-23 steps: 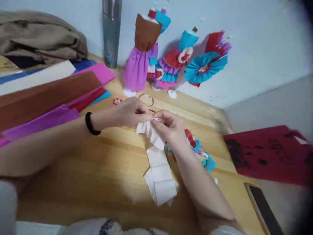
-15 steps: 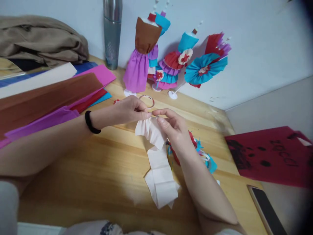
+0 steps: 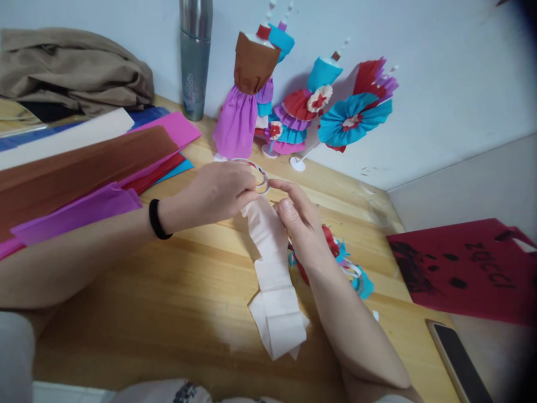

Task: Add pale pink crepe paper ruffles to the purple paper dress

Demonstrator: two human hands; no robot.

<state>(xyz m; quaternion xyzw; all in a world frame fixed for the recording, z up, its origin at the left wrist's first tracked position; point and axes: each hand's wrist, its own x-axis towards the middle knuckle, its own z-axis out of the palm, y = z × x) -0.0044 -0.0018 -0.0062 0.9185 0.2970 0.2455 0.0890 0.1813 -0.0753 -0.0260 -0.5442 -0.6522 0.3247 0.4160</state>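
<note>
A strip of cream crepe paper hangs from my left hand. Its top edge is pinched and slightly gathered between thumb and finger, while the folded lower end lies on the wooden table. My right hand is just right of the strip's top, index finger stretched out and thumb apart from it. Whether its curled fingers touch the paper I cannot tell. Just behind the fingertips is a thin ring, perhaps a tape roll, partly covered by my left hand; I cannot tell if either hand touches it.
Small paper-dressed dress stands and a grey bottle line the wall. Coloured paper sheets and brown cloth lie left. Red and blue scraps sit behind my right wrist; a phone and red bag are right.
The fingertips have moved apart, and my right hand has let go of the strip's top edge. The gathered paper has loosened and hangs longer. The ring shows lower and nearer my fingers.
</note>
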